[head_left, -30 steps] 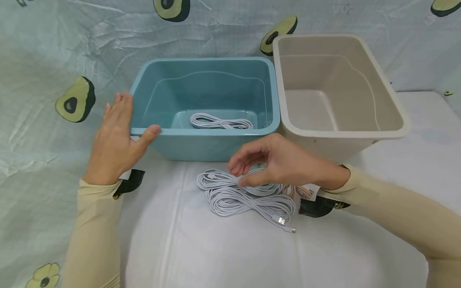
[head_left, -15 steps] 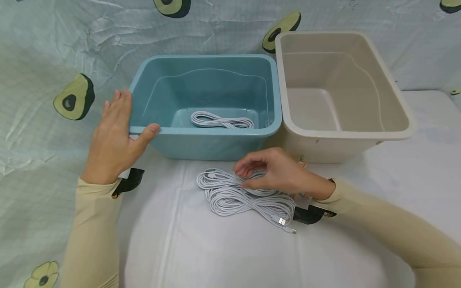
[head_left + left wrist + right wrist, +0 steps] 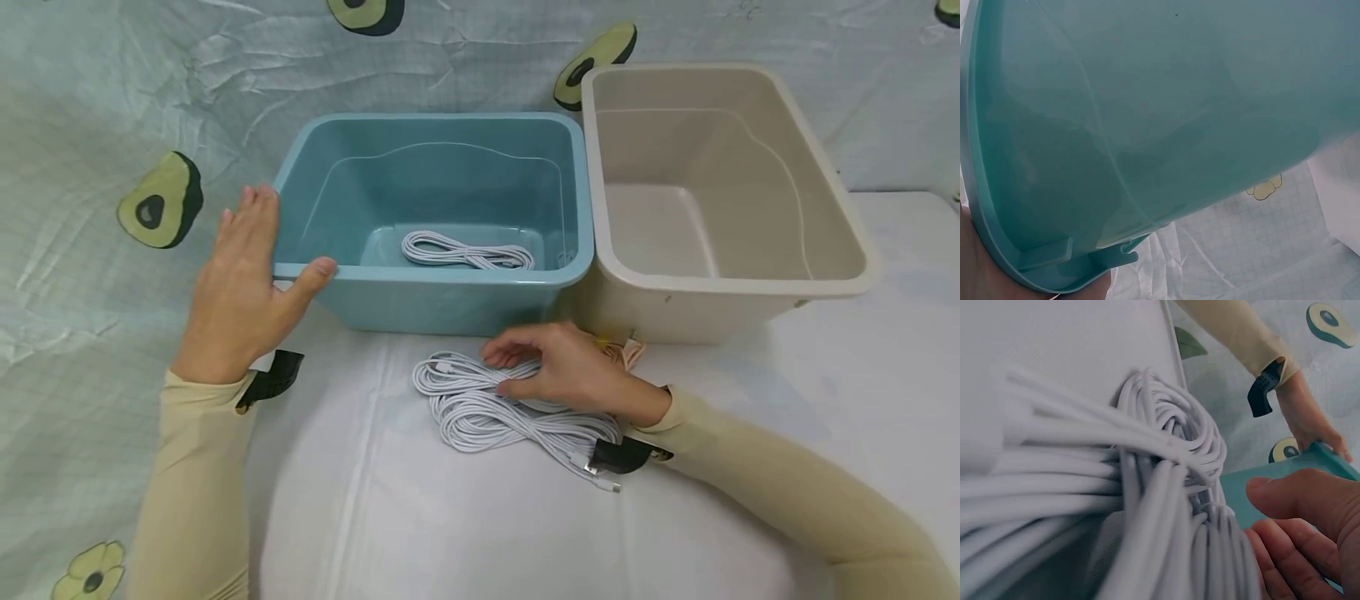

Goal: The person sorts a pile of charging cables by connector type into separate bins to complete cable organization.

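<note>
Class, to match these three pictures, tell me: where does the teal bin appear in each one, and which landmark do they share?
Head: the teal bin sits slightly left of centre, mostly in the upper half.
Left wrist: the teal bin fills most of the picture.
Right wrist: it shows clearly at the right, partly hidden by the right hand.
Shared landmark: the left hand at its rim.
</note>
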Available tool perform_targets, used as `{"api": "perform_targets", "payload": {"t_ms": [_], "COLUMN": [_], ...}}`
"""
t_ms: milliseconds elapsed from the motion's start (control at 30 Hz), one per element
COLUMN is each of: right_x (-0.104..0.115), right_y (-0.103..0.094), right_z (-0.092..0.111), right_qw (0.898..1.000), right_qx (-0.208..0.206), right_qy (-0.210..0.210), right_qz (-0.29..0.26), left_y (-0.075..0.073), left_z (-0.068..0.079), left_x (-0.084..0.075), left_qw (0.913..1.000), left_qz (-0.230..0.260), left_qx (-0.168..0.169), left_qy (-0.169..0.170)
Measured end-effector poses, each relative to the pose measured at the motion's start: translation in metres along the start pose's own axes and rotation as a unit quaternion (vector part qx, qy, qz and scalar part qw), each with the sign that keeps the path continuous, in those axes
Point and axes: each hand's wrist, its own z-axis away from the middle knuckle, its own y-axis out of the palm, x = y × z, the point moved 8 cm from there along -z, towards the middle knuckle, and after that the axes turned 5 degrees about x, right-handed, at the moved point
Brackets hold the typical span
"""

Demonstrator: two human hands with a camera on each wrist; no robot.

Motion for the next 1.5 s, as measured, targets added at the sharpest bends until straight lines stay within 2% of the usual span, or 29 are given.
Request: {"api": "perform_targets", "payload": {"t_ms": [133, 600, 1267, 1500], "right_x": [-0.005, -0.009, -0.021, -0.023], "right_y": [0.003, 0.009, 0.013, 0.013], "right_z": [0.0, 0.0, -0.006, -0.009], "right_qw": [1.0, 0.998, 0.999, 0.999], "right_qx": [-0.005, -0.008, 0.011, 0.019], "right_qy": [0.011, 0.007, 0.045, 0.044], "right_qz": [0.013, 0.057, 0.019, -0.013], "left_y": [0.0, 0.003, 0.002, 0.001], "left_z": [0.0, 0.0, 0.0, 0.002], "left_x": [-0.003, -0.003, -0.002, -0.001], "left_qw": [0.9999, 0.9999, 0.9999, 0.9999], "left_qz": [0.002, 0.006, 0.006, 0.003], "left_qx": [-0.006, -0.009, -0.012, -0.017], "left_qy": [0.009, 0.012, 0.006, 0.0]}}
